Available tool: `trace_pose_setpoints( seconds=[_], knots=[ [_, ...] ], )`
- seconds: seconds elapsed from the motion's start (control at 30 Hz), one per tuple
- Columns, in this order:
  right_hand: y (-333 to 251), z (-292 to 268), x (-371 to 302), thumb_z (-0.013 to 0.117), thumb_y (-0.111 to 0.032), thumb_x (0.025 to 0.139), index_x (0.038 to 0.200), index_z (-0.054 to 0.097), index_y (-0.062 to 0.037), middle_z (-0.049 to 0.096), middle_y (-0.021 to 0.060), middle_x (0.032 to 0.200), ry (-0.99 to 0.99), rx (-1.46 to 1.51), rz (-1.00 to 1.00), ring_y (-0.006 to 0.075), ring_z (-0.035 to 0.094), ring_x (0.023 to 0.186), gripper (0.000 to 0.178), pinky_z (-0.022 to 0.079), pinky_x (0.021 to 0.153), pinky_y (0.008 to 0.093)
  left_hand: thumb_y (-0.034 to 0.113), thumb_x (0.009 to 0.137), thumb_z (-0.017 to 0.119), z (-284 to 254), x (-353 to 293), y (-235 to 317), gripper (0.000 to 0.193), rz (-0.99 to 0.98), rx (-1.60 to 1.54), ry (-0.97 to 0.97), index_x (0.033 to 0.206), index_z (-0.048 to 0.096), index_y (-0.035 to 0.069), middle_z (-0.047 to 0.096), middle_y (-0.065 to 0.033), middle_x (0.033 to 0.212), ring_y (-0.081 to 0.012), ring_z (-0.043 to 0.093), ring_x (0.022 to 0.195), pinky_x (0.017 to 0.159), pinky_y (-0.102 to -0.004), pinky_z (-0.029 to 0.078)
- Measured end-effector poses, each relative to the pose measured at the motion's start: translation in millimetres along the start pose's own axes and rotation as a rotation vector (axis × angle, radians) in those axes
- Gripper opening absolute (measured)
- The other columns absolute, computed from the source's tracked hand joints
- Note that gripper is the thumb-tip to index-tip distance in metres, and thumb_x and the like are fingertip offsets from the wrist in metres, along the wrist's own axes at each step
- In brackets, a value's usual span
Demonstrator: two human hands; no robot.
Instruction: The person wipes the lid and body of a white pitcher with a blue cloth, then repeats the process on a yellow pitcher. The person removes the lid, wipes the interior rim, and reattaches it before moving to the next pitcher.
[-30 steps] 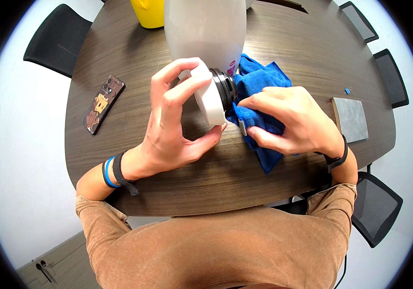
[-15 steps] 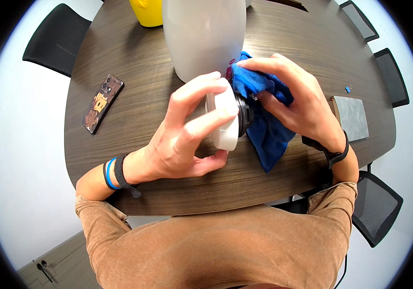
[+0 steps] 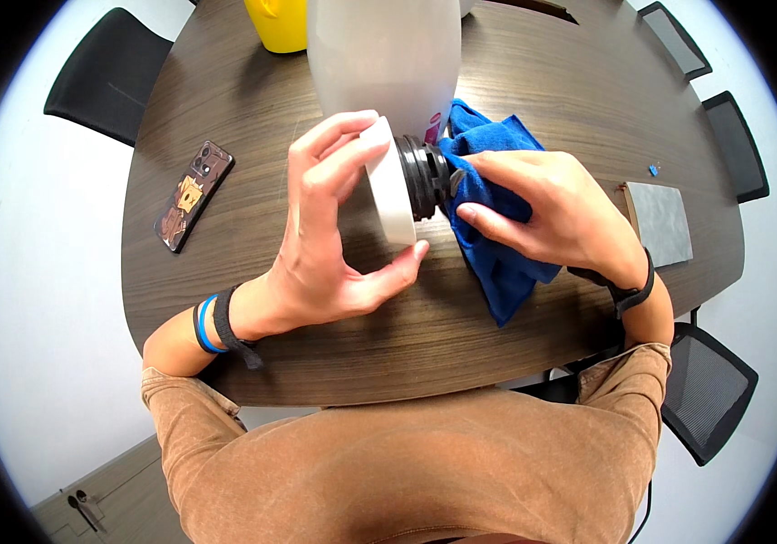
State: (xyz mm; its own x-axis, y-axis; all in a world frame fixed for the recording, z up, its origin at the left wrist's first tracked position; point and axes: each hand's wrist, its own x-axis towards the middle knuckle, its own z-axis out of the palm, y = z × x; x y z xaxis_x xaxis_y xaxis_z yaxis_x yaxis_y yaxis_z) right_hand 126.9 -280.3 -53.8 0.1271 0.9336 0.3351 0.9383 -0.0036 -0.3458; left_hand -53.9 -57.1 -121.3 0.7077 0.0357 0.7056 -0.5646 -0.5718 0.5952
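Observation:
My left hand (image 3: 330,227) grips a round white lid (image 3: 390,181) by its rim, thumb below and fingers above. The lid stands on edge, and a black ringed fitting (image 3: 422,177) sticks out of its right face. Pinched in my right hand (image 3: 556,204) is a blue cloth (image 3: 502,263), bunched at the end of the fitting, with its loose part hanging toward the table. The cloth and fingers hide the fitting's tip. Just beyond the lid stands a large translucent white container (image 3: 384,63) with a small pink label.
A yellow container (image 3: 278,25) is at the far left of the wooden table (image 3: 262,218). A phone in a patterned case (image 3: 194,195) lies left of my left hand; a grey notebook (image 3: 662,222) and a blue scrap (image 3: 653,170) lie to the right. Chairs (image 3: 710,390) surround the table.
The lid has shifted left and turned, so more of the black fitting shows. My right hand has moved slightly down, and the cloth now sits at the fitting's end.

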Motion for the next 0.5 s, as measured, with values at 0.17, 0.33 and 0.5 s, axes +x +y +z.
trace_pose_setpoints(
  seconds=[0.17,0.33,0.5],
  knots=[
    [-5,-17,1,0.086,-0.027,0.097,0.13,0.076,-0.0114,0.076,0.0106,0.096,-0.256,-0.029,-0.177,0.033,0.076,0.089,0.038,0.061,0.074,0.0441,-0.003,0.083,0.091,-2,2,-2,0.106,-0.025,0.042,-0.007,0.169,0.029,0.002,0.028,-0.0252,0.172,-0.0377,0.042,0.161,0.124,-0.0492,0.057],
    [-10,-15,0,0.086,-0.011,0.083,0.14,0.068,-0.0202,0.067,0.0027,0.104,-0.331,-0.037,-0.375,0.0296,0.07,0.104,0.061,0.056,0.094,0.042,-0.004,0.084,0.087,-3,5,-1,0.102,-0.068,-0.007,-0.022,0.168,0.029,0.002,0.03,-0.0264,0.172,-0.0372,0.044,0.161,0.126,-0.0494,0.053],
    [3,-23,2,0.088,-0.002,0.076,0.129,0.067,-0.011,0.069,0.0108,0.134,-0.354,0.046,-0.222,0.0358,0.065,0.133,0.058,0.048,0.119,0.0511,-0.001,0.085,0.087,-1,3,-1,0.099,-0.102,-0.049,-0.039,0.167,0.032,0.002,0.034,-0.0272,0.169,-0.0377,0.047,0.157,0.127,-0.0496,0.05]
  ],
)
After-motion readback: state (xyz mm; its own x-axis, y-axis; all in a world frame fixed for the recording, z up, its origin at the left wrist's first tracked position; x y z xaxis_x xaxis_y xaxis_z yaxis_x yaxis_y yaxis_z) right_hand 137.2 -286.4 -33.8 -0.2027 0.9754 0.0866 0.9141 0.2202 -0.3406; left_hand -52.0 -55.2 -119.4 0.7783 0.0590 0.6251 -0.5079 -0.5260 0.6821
